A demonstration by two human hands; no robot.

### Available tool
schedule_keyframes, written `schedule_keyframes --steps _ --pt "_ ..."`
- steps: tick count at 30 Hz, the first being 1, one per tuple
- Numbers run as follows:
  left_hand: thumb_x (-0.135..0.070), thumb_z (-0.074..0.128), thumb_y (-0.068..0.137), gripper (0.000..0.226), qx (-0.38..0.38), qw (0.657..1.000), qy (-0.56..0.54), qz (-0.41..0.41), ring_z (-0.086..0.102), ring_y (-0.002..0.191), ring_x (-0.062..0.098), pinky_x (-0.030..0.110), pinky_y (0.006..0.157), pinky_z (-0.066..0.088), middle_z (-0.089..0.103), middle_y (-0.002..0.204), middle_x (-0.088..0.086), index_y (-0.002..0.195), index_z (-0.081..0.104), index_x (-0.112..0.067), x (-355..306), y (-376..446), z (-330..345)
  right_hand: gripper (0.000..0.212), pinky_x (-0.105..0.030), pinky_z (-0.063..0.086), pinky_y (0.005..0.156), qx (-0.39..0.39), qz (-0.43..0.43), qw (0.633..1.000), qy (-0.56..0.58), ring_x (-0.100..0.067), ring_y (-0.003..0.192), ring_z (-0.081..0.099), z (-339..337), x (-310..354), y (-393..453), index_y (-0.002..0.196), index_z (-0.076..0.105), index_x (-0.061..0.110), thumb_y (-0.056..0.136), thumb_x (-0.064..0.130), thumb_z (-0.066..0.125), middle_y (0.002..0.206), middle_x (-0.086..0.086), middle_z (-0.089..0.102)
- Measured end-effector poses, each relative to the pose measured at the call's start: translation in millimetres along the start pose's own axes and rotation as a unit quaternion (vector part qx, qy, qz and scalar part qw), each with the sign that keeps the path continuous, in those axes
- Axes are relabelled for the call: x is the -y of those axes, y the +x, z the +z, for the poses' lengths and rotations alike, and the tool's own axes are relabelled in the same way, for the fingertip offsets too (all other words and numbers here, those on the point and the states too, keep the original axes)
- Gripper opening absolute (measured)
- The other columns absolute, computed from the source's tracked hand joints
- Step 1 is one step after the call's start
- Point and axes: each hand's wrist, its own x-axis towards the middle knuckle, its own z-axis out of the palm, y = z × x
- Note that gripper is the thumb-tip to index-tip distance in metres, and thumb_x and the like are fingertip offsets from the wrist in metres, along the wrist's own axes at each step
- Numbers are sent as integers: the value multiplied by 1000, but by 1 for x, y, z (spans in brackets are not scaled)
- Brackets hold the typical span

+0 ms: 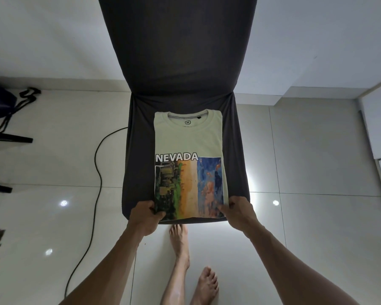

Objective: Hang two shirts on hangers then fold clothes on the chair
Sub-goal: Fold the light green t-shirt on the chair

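A pale green T-shirt (188, 142) with the word NEVADA and a colourful print lies folded into a rectangle on the seat of a dark grey covered chair (139, 150), collar towards the backrest. My left hand (146, 214) pinches the shirt's near left corner. My right hand (238, 211) grips the near right corner. Both hands are at the seat's front edge. No hangers are in view.
A black cable (97, 164) snakes over the glossy tiled floor left of the chair. A dark bag with straps (2, 102) lies far left by black furniture legs (9, 139). My bare feet (180, 241) stand just in front of the chair. A white wall rises behind.
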Motion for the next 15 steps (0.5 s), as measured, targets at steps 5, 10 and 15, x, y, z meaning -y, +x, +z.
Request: schedule_keyframes --steps 5,10,15 --pt "-30 77 83 27 -61 998 22 -13 66 87 22 35 76 58 66 89 -2 89 52 -21 -4 -6 2 26 -35 59 76 -89 18 995 -44 -13 85 61 7 14 -5 113 51 16 96 33 59 104 0 62" --pt "-30 55 95 18 -273 922 20 273 58 100 19 36 79 57 59 110 1 109 55 -19 -30 3 20 41 -38 52 97 -209 -233 944 -108 -23 124 50 23 43 5 132 50 12 99 37 48 136 -6 51" --pt "-35 39 102 57 -208 881 128 406 34 146 28 42 119 27 31 160 10 151 29 -10 -44 45 49 94 -36 12 126 -108 -293 944 -107 -10 154 -2 54 48 39 162 6 22 87 79 -3 168 7 1"
